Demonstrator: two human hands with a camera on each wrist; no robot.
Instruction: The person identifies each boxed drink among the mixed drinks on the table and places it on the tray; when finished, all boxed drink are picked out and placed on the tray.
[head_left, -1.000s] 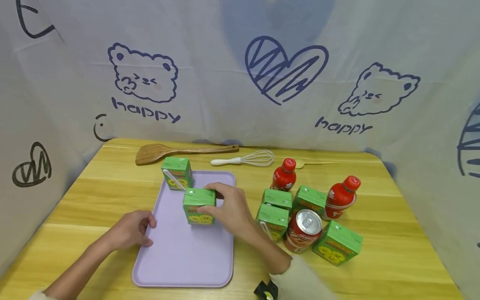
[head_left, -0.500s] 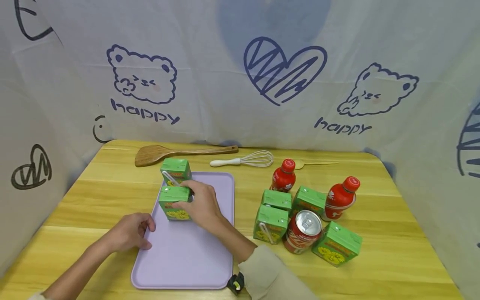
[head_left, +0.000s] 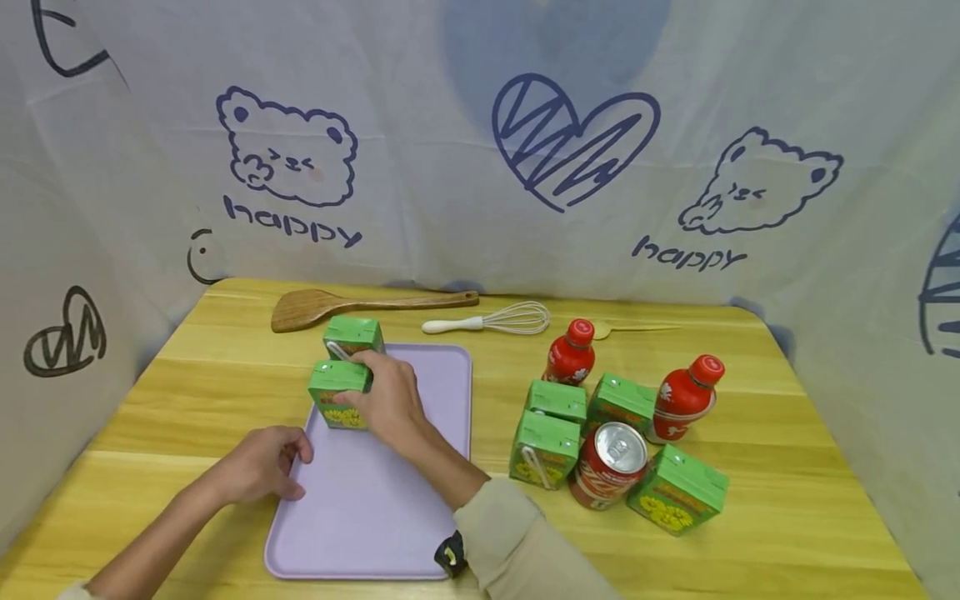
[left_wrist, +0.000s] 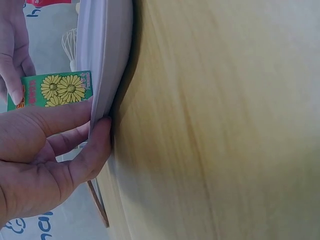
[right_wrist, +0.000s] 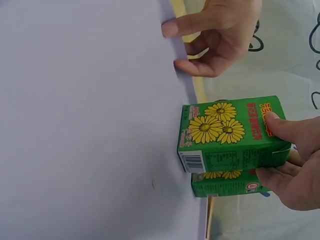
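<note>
Left of the frame's centre, my right hand (head_left: 390, 400) grips a green carton (head_left: 330, 384) by its top; my left hand (head_left: 258, 462) pinches the tray (head_left: 367, 517). I should seat its base flat before releasing.

The person wears a long, pale beige sleeve (head_left: 551, 567) on the right arm, of plain cloth with soft wrinkles, and its cuff (head_left: 489, 525) is wide and loose. Beside this cuff is a small black piece (head_left: 451, 554) with a yellowish mark. Of the left sleeve (head_left: 77, 593), only a pale edge is visible. Both forearms (head_left: 444, 467) are bare.
</note>
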